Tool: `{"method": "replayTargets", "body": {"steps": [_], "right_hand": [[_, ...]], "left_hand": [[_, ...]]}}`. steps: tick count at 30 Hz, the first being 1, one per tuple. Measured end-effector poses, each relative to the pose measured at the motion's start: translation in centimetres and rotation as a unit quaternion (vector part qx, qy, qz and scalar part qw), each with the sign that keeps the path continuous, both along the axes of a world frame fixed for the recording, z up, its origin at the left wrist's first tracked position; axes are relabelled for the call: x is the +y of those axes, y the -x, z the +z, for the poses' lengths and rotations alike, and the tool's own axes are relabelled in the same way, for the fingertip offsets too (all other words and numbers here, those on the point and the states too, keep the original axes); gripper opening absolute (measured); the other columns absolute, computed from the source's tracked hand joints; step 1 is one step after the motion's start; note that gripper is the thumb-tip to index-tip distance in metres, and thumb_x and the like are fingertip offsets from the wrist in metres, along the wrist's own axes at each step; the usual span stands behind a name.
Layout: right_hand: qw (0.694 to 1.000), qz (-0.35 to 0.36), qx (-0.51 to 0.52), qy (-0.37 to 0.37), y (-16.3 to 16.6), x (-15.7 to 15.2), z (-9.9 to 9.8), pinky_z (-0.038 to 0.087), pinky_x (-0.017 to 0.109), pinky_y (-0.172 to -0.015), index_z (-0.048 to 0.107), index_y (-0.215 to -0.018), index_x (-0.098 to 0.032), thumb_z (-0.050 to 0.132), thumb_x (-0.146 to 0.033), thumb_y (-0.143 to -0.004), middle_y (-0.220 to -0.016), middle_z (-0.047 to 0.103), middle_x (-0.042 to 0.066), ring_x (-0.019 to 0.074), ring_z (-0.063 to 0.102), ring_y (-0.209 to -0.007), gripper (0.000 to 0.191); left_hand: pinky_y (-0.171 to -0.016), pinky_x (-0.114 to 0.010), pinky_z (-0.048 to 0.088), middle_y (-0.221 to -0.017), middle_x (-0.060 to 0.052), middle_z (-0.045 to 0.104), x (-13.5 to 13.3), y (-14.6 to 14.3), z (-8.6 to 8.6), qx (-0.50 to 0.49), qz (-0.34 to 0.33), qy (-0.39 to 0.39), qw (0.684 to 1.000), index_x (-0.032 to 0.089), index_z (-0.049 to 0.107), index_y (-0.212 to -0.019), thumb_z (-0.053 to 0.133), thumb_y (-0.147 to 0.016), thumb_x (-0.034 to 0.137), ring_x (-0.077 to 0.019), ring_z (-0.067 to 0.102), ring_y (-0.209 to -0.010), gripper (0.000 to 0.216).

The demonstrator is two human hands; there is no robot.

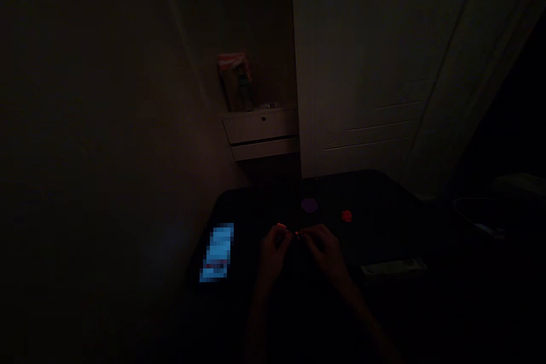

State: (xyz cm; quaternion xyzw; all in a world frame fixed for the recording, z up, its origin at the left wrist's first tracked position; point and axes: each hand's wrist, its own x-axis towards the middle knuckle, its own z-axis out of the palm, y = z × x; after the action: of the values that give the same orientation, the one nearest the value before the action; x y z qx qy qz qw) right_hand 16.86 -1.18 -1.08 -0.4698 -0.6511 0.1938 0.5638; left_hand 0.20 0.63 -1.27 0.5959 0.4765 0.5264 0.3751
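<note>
In the dim head view, my left hand (273,247) is over a dark table (256,205), its fingers closed. A small bright orange-red piece (281,226) shows at those fingertips; its kind is too dark to tell. My right hand (326,245) faces it from the other side, thumb and fingers pinched together. Tiny reddish bits (297,234) lie between the two hands, by the right fingertips. Whether the right fingers grip them is unclear. Beyond the right hand rests a red lump (347,216), with a flat purple piece (309,205) to its left.
A glowing phone-like screen (217,253), blurred into blocks, lies at the table's left. Along the near right edge is a pale flat object (394,267). Behind stand a white drawer unit (264,128) with a red-striped box (234,79) on it, and a pale panelled door (362,68).
</note>
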Motion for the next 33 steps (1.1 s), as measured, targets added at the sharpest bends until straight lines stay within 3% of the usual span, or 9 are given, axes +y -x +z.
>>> {"method": "replayTargets", "body": {"steps": [10, 20, 25, 33], "right_hand": [[1.000, 0.004, 0.001, 0.007, 0.0, -0.1, 0.0, 0.054, 0.035, -0.082, 0.076, -0.098, -0.024, 0.059, -0.027, -0.096, -0.097, 0.071, 0.007, 0.0232, 0.069, -0.090, 0.017], [1.000, 0.002, -0.006, 0.009, 0.0, 0.0, -0.2, 0.054, 0.035, -0.082, 0.075, -0.096, -0.023, 0.058, -0.028, -0.096, -0.097, 0.072, 0.007, 0.0230, 0.069, -0.091, 0.017], [1.000, 0.002, -0.003, 0.011, 0.0, -0.1, -0.1, 0.054, 0.036, -0.084, 0.075, -0.097, -0.024, 0.058, -0.029, -0.097, -0.097, 0.072, 0.007, 0.0235, 0.069, -0.091, 0.018], [1.000, 0.004, -0.007, 0.005, -0.1, 0.1, -0.3, 0.054, 0.036, -0.082, 0.076, -0.098, -0.024, 0.059, -0.030, -0.096, -0.097, 0.072, 0.007, 0.0238, 0.069, -0.091, 0.018]], "left_hand": [[-0.076, -0.029, 0.050, -0.085, -0.003, 0.072, -0.3, -0.3, 0.8, 0.027, 0.014, 0.013, 0.999, 0.018, 0.067, -0.078, 0.073, -0.077, 0.040, -0.0189, 0.067, -0.080, 0.023], [-0.072, -0.029, 0.048, -0.076, -0.004, 0.071, -0.4, -0.1, 0.8, 0.053, 0.013, 0.004, 0.999, 0.018, 0.067, -0.080, 0.048, -0.095, 0.046, -0.0187, 0.066, -0.073, 0.038], [-0.078, -0.030, 0.051, -0.089, -0.005, 0.074, -0.1, 0.0, 0.2, 0.003, 0.006, 0.006, 1.000, 0.019, 0.069, -0.094, 0.062, -0.087, 0.042, -0.0198, 0.069, -0.083, 0.025], [-0.073, -0.029, 0.051, -0.088, -0.005, 0.073, -0.2, -0.2, 0.6, 0.005, 0.040, 0.022, 0.999, 0.017, 0.071, -0.081, 0.079, -0.069, 0.038, -0.0187, 0.066, -0.077, 0.025]]}}
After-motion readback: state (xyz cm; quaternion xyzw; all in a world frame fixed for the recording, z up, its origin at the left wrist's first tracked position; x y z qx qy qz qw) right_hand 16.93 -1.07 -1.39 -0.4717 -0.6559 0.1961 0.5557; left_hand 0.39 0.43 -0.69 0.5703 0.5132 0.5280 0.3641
